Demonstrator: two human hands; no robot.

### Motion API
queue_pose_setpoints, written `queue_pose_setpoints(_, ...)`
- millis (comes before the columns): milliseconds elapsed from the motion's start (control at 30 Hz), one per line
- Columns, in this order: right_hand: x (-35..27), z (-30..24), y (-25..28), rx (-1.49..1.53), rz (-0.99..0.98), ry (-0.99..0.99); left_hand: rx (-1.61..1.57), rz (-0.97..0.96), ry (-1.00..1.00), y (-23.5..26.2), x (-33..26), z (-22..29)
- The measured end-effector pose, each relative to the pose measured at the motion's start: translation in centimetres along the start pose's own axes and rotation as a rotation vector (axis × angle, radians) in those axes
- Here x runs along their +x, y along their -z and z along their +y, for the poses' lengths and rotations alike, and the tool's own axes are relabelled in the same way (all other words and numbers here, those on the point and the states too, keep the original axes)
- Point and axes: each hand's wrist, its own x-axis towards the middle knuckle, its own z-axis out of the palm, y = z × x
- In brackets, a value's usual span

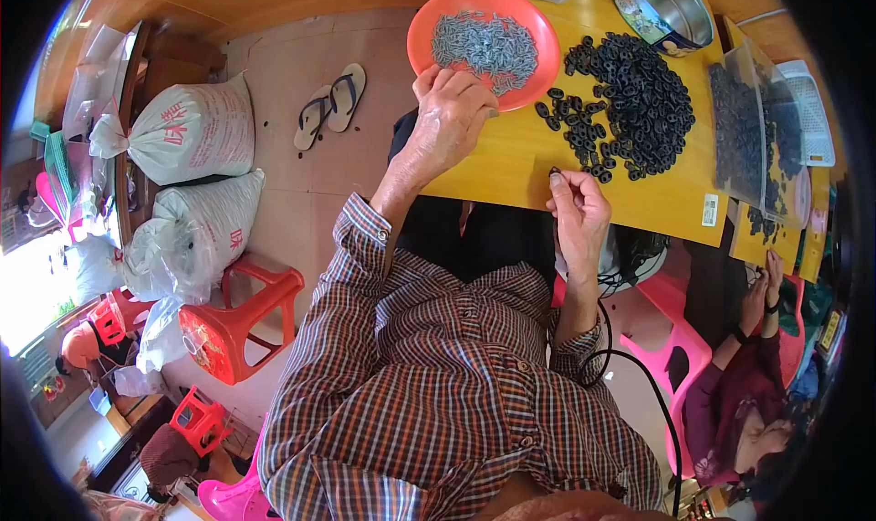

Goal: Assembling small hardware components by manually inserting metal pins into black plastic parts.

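place: likely small workshop | signs: heaped black parts [650, 101], red bowl [546, 57] of grey pins [488, 46], stuffed sacks [196, 133]

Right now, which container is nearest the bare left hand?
The round coral plastic bowl: the left hand is at its rim; other containers, like the metal tin, stand farther.

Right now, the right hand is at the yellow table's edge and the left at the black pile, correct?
No: the head view shows the left hand at the red bowl; the right hand is at the edge of the yellow table.
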Motion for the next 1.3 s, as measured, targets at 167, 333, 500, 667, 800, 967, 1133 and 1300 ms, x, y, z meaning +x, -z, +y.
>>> queue_pose_setpoints(167,0.2,-0.3,0.4,-0.012,0.008,0.022,0.084,0.008,-0.057,-0.6,0.3,0.1)
queue_pose_setpoints(333,0.0,-0.4,0.3,0.0,0.003,0.017,0.06,0.166,0.015,-0.8,0.7,-0.2)
queue_pose_setpoints(500,0.0,-0.4,-0.1,-0.048,0.008,0.0,0.027,0.283,0.03,-0.1,0.9,0.8)
queue_pose_setpoints(667,-0.1,-1.4,-0.6,-0.041,0.01,-0.034,-0.873,0.247,0.436,-0.7,-1.1,3.2)
queue_pose_setpoints(800,-0.2,-2.4,-1.4,-0.026,-0.009,-0.019,-0.973,0.245,0.566,-1.3,-1.5,2.9)
queue_pose_setpoints(967,-0.5,-2.0,-2.0,-0.063,-0.046,-0.002,-0.498,0.342,0.319,-0.9,-0.1,1.0)
queue_pose_setpoints(1133,-0.8,-1.7,-2.1,-0.12,-0.037,-0.002,-0.42,0.394,0.309,-0.8,0.9,0.4)
queue_pose_setpoints(1300,-0.9,-1.9,-2.5,-0.141,-0.022,0.005,-0.348,0.414,0.255,-0.7,1.0,0.0)
